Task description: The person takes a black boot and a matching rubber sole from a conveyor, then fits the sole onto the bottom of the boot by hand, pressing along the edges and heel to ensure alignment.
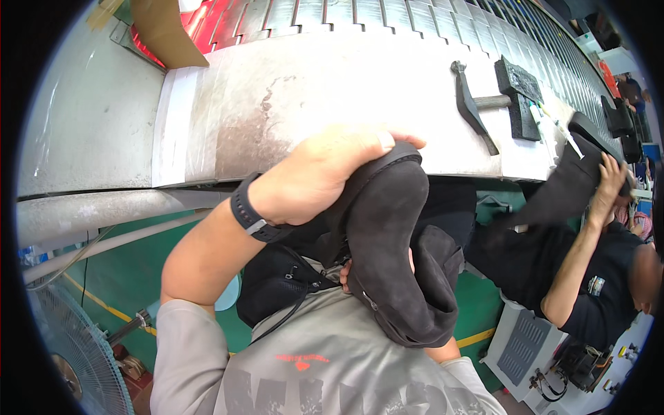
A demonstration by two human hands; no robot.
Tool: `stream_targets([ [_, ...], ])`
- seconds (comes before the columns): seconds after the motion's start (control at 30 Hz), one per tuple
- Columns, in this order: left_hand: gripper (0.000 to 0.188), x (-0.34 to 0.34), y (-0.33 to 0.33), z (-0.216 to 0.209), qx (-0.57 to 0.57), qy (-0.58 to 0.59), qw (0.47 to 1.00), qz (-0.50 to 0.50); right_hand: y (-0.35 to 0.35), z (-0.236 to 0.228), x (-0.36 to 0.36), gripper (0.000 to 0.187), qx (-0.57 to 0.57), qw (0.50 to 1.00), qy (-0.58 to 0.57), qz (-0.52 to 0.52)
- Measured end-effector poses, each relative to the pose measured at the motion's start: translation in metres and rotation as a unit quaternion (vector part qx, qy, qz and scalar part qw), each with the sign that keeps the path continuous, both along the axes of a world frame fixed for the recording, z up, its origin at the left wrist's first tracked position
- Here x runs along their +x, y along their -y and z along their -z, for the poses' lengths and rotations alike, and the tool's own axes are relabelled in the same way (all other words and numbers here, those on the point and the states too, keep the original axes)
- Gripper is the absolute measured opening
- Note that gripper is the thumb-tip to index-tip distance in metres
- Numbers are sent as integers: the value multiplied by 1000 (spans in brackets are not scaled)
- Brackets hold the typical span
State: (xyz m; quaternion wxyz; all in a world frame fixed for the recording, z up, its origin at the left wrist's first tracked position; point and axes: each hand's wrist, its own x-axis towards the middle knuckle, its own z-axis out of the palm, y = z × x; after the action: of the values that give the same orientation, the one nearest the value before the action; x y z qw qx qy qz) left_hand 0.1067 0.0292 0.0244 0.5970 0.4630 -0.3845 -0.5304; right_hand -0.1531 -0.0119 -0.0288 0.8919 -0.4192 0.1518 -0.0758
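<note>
Dark suede boot [387, 214], one: the fingers of the left hand [318, 169] grip it along the sole edge at its rounded upper end, and its folded shaft hangs below them. Right hand [346, 274] is mostly hidden behind the boot, with a few fingertips visible below the left fingers; whether they are closed cannot be told. Just beyond the left fingers lies a pale, stained bench [311, 97], which bears a dark hammer [466, 104] and black blocks [520, 79] to their right.
</note>
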Motion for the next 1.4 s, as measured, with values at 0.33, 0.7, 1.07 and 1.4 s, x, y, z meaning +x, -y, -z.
stream_targets([
  [0.33, 49, 11, -14, -29, 75, 34, 996, 34, 11, 64, 30, 52, 69, 996, -14, 52],
  [0.7, 44, 18, -6, -59, 18, 435, 897, 79, 11, 47, 14, 52, 68, 996, -16, 48],
  [1.07, 61, -27, -19, 2, -51, 179, 978, -96, 20, 17, -15, 53, 49, 997, 0, 62],
  [1.4, 57, -43, -21, 7, -38, 73, 990, -118, 5, 10, -18, 54, 39, 999, -4, 36],
])
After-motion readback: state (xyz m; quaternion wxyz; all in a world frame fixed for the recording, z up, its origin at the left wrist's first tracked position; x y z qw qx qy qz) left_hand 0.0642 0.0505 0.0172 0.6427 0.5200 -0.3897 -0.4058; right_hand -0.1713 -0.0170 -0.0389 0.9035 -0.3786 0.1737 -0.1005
